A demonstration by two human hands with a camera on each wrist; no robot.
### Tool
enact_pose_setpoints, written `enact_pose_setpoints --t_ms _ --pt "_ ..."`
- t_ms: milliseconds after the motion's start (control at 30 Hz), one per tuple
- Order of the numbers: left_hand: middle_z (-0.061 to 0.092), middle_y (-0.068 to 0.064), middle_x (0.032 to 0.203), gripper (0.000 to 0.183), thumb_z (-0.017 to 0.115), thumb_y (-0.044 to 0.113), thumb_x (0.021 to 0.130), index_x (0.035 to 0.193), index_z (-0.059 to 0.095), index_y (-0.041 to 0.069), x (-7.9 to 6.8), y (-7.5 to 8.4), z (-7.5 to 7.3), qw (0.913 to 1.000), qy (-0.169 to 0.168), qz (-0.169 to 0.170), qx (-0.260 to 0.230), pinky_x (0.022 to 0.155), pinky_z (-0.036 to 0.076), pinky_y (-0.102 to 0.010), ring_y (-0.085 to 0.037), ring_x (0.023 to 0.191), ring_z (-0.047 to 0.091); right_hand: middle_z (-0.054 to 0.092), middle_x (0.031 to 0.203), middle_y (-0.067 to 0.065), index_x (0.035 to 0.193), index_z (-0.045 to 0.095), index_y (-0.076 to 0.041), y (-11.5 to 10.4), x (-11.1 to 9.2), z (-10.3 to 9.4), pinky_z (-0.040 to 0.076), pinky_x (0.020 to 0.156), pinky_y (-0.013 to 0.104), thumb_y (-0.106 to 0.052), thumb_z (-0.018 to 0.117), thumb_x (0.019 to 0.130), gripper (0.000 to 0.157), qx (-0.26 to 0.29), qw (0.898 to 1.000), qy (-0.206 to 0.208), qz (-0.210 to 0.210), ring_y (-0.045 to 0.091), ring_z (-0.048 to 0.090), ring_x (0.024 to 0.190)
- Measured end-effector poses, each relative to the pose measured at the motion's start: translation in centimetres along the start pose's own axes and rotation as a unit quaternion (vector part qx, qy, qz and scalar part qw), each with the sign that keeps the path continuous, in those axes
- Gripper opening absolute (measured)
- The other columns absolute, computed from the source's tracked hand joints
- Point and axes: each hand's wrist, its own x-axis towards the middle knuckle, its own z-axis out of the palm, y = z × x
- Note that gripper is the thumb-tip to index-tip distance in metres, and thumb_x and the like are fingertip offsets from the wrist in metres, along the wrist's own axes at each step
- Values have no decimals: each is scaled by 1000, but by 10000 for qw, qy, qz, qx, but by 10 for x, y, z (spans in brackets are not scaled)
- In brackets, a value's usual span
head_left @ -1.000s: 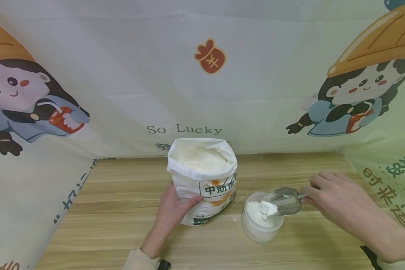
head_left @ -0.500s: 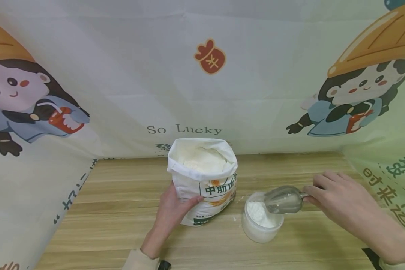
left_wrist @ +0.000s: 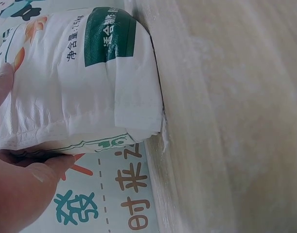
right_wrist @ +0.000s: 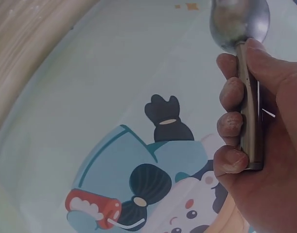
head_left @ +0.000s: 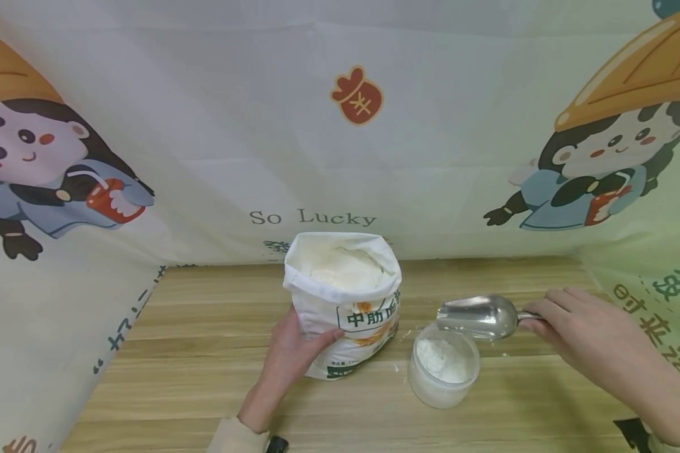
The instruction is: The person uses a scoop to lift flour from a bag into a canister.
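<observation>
A white bag of flour (head_left: 348,314) stands upright with its top rolled wide, flour showing inside. My left hand (head_left: 294,352) grips its lower left side, thumb across the printed front. In the left wrist view, the fingers (left_wrist: 2,85) reach round the bag's side (left_wrist: 80,92). My right hand (head_left: 589,333) holds a metal scoop (head_left: 484,316) by its handle. The scoop is level, just above the back rim of a clear round tub (head_left: 442,390), which has a mound of flour (head_left: 439,362) in it. In the right wrist view, curled fingers (right_wrist: 232,94) wrap the scoop's handle (right_wrist: 250,116).
Both bag and tub stand on a wood-grain table (head_left: 204,352). Specks of flour lie around the tub. A printed cloth (head_left: 430,157) hangs behind and along both sides, close behind the bag.
Flour has dropped from the tilted scoop into the tub. My right hand has since raised the scoop, turned it level and drawn it back and right. The left hand keeps its grip.
</observation>
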Motion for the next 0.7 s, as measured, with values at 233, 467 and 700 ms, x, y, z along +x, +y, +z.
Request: enact_pose_setpoints --t_ms 233,467,700 --pt "71 -12 122 72 92 26 78 137 55 8 0 -1 0 9999 14 30 97 94 55 -52 -33 113 67 62 82 -9 98 71 -15 -6 9 -4 51 57 39 -54 44 107 48 281 9991 79 319 15 59 72" --pt "71 -11 122 71 91 25 79 138 55 9 0 -1 0 10000 -6 40 18 96 55 -51 -31 113 67 52 75 -12 96 69 -16 -17 28 -3 43 53 33 -56 42 106 49 369 9978 211 509 11 49 67" --pt "72 -11 120 69 91 25 80 137 55 9 -1 -1 0 10000 -9 30 -38 95 55 -51 -31 112 67 53 77 -8 94 68 -14 -30 50 1 40 51 29 -63 25 105 67 524 9965 500 407 11 46 68"
